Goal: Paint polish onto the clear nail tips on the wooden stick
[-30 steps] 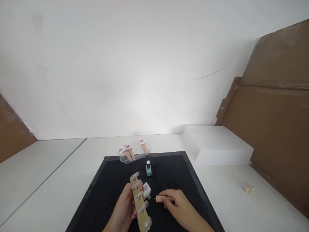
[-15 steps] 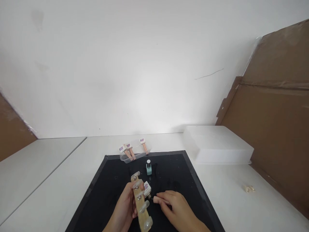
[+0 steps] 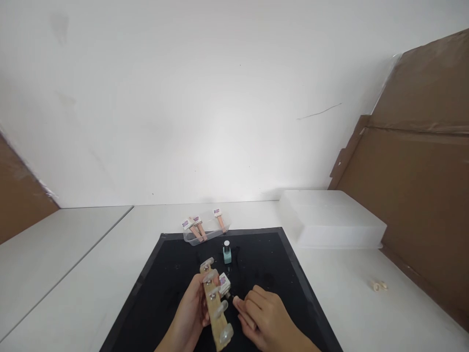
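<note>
My left hand is closed around a pale wooden nail display stick, tilted with its top leaning left. Several clear false nail tips sit along it on round metal studs. A white nail polish bottle with a purple label lies slanted just right of the stick, apparently held by the same hand's fingers. Pinched in my right hand is a pink nail polish brush cap. Its dark stem points at the bottle's neck; whether the tip is inside I cannot tell.
A teal nail polish bottle stands upright on the black mat. Behind it, a clear tray holds several pink-capped bottles. To the right are a white plastic box and small cream rings. Cardboard walls the right side.
My right hand has curled its fingers more and turned the brush cap to a steeper slant by the bottle's neck. The left hand and display stick have hardly moved.
</note>
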A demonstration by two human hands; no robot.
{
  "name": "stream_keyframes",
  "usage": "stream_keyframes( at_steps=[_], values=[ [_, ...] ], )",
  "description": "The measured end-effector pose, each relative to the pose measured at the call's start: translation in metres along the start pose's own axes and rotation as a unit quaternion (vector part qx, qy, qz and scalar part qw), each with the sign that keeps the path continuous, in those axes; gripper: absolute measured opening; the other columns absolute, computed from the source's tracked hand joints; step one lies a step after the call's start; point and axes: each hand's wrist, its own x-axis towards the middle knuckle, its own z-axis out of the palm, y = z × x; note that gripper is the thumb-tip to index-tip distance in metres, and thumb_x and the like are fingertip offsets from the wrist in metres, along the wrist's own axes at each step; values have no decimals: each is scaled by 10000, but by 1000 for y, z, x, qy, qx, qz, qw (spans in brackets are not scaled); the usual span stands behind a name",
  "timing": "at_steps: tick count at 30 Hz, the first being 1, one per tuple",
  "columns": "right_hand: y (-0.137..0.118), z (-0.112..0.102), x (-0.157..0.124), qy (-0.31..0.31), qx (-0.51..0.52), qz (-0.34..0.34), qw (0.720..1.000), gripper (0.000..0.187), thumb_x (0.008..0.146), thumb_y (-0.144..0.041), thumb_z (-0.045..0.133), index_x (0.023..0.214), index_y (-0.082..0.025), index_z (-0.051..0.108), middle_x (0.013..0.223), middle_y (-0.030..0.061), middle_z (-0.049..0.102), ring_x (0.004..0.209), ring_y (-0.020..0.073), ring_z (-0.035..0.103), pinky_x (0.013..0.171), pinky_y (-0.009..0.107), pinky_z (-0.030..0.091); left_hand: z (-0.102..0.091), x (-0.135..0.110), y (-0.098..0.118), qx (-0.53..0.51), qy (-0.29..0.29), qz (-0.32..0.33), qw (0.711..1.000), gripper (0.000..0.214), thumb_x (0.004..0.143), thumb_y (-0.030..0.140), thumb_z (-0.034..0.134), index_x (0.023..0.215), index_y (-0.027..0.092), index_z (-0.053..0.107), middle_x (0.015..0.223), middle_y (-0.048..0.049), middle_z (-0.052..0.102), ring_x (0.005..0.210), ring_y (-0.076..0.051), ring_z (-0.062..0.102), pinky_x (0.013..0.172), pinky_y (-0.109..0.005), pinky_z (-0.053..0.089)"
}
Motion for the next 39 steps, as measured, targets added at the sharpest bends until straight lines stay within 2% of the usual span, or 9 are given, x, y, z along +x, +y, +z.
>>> stream_keyframes(
  at_steps=[5,11,16,20,24,34,39],
  values=[
    [1,-1,1,-42,-24,-28,998,213,865,-72,422,758,-164,580,640,38,590,572,165,509,489,279,335,-1,0,0,12,21,-2,1000,301,691,470,561,667,191,451,468,89,362,374,-29,265,385,-175,143],
    [1,0,-3,-51,-16,-24,998,189,874,-87,431,962,-152,586,715,52,609,615,180,523,488,287,342,-1,3,-1,13,2,-4,1000,301,700,464,550,645,189,439,462,93,321,372,-29,250,380,-175,140],
    [4,3,-4,-77,6,16,997,179,865,-114,452,959,-145,601,742,59,631,663,186,543,518,281,371,-2,4,-3,12,3,5,1000,290,713,456,542,650,192,439,460,93,304,371,-32,244,376,-179,138],
    [6,4,-4,-89,78,88,989,194,830,-107,491,978,-165,603,797,51,652,729,184,569,573,264,408,0,2,0,22,1,0,1000,287,713,450,537,643,190,437,453,95,297,363,-28,230,378,-179,135],
    [6,1,-4,-87,144,156,973,162,838,-121,482,914,-183,612,840,46,670,782,185,589,629,255,431,3,0,2,13,-5,-6,1000,291,685,445,557,628,189,430,448,96,303,357,-23,234,377,-180,120],
    [4,-5,-2,-89,186,203,957,166,871,-148,455,919,-204,603,858,35,668,805,189,600,677,258,427,-1,3,-1,22,7,-1,1000,301,679,469,548,641,187,451,446,89,355,349,-25,260,370,-172,123],
    [7,-14,2,-83,232,244,938,159,838,-132,477,868,-195,620,839,32,665,779,184,593,657,249,424,1,1,1,29,28,-4,999,301,685,474,542,649,188,456,456,89,360,353,-27,263,370,-167,133]
  ],
)
